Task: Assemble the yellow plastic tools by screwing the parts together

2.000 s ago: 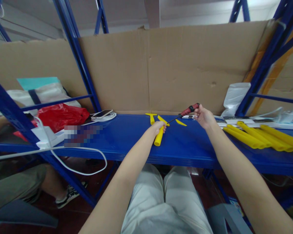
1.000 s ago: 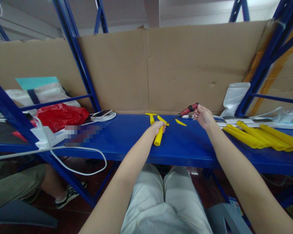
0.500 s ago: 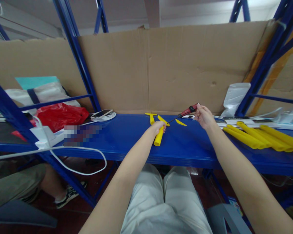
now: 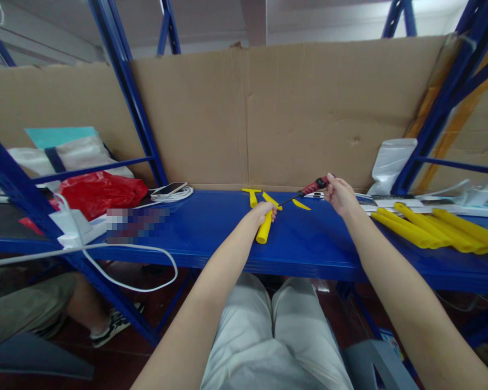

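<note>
A: How are the left hand and the right hand set on your feed?

B: I see the left closed in a fist around a yellow piece, its round end pointing out below the fingers, toward the wearer. The right has its fingertips pinched on the far end of a screwdriver, a red and black grip.

A: Where does the shaft run?

B: Down and leftward, to the yellow piece beside the left fist. I can't make out the tip from here.

A: And the yellow piece itself?

B: Middle of the blue tabletop, its lower end near the front edge. Whether it touches the surface, I can't tell.

A: Anything close by?

B: A yellow T-piece lies just behind the left hand, and a thin yellow strip lies between the two hands. Past the right forearm I have several yellow tubes side by side.

A: Left end?

B: A phone near the cardboard, then a red bag beyond the blue post.
</note>
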The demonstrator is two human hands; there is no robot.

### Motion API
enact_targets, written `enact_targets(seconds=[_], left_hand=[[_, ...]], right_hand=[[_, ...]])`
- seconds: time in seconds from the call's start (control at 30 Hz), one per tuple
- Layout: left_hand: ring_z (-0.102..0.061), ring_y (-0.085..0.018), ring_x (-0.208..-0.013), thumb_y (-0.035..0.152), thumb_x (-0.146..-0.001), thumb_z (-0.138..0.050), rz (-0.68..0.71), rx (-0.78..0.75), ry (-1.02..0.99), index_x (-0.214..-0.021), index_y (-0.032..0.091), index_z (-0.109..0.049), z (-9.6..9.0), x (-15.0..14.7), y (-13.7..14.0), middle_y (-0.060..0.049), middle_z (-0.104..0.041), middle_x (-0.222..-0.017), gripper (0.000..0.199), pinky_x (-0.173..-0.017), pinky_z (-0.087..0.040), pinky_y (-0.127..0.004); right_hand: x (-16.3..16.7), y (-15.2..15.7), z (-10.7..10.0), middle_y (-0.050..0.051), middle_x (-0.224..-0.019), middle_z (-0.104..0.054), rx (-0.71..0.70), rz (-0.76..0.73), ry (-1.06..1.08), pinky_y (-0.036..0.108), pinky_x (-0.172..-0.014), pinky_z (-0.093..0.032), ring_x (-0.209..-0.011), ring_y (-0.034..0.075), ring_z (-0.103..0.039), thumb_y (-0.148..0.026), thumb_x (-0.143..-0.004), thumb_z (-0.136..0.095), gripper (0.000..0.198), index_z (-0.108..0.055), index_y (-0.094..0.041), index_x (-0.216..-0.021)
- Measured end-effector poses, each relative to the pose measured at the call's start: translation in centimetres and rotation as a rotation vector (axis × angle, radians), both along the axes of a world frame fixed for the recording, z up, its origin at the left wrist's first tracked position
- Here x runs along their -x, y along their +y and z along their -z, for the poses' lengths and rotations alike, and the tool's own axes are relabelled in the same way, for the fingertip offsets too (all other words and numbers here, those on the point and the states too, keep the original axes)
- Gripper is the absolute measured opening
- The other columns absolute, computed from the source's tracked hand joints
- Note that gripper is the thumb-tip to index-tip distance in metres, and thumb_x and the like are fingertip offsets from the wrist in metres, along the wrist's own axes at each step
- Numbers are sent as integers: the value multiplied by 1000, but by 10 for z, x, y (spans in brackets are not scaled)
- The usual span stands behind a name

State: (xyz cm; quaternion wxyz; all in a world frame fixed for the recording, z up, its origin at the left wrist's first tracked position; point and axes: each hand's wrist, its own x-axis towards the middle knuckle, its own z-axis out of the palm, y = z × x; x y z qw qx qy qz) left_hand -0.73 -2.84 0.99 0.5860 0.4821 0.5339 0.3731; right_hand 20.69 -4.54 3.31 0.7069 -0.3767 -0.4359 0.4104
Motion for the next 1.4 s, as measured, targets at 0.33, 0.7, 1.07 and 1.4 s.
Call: enact_targets(seconds=[0.33, 0.7, 1.07, 1.4], left_hand=[[-37, -5, -36, 5, -80, -45, -8, 8, 21, -69, 13, -53, 0, 0, 1, 4, -41, -42, 16, -42, -32, -19], [-36, -6, -37, 2, -78, -44, 0, 18, -3, -77, 12, -56, 1, 1, 3, 4, -41, -43, 16, -43, -32, -19], [-36, -6, -37, 3, -79, -45, -9, 2, 19, -72, 13, -54, 1, 0, 1, 5, -40, -42, 14, -42, -32, -19], [-33, -4, -36, 5, -81, -47, 17, -5, -5, -69, 15, -48, 1, -1, 1, 6, -40, -44, 15, -41, -30, -17]], right_hand=[[0, 1, 1, -10, -44, -37, -23, -24, -53, 19, -36, -29, -39, 5, -37, -47, -54, -82, 44, -50, -21, -71], [2, -1, 1, -10, -44, -38, 20, 13, -38, 18, -35, -29, -37, 5, -38, -45, -58, -81, 44, -47, -20, -69], [3, 0, 0, -11, -40, -33, 133, 61, 38, 16, -33, -27, -34, 4, -33, -37, -65, -79, 43, -39, -20, -64], [2, 7, 4, -12, -38, -26, 127, 153, 128, 17, -31, -21, -32, 4, -28, -29, -69, -72, 37, -35, -22, -64]])
